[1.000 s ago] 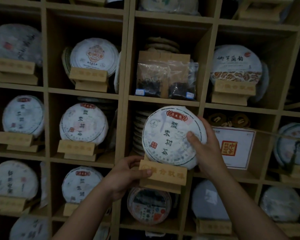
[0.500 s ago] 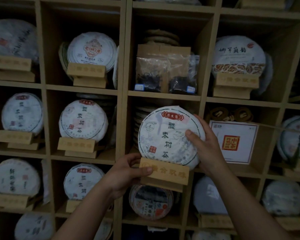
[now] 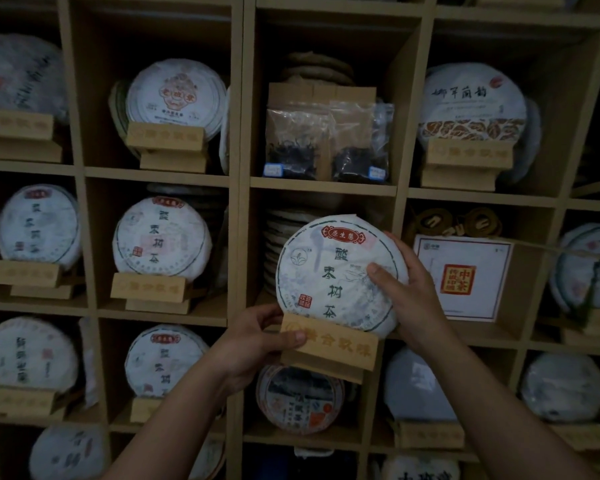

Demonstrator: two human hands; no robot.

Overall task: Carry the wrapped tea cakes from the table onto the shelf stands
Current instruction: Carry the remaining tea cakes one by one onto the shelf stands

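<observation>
Centre of frame, we hold a wrapped tea cake point(image 3: 329, 271) upright on a wooden stand point(image 3: 328, 344), both lifted in front of the shelf point(image 3: 238, 161) — level with its middle cubby. Our left hand point(image 3: 253, 341) pinches the stand's left end, thumb across the front face; our right hand point(image 3: 409, 292) clasps the cake's right edge, thumb pressed on the wrapper. Upper centre cubby — bags point(image 3: 326, 143) of dark leaf.
</observation>
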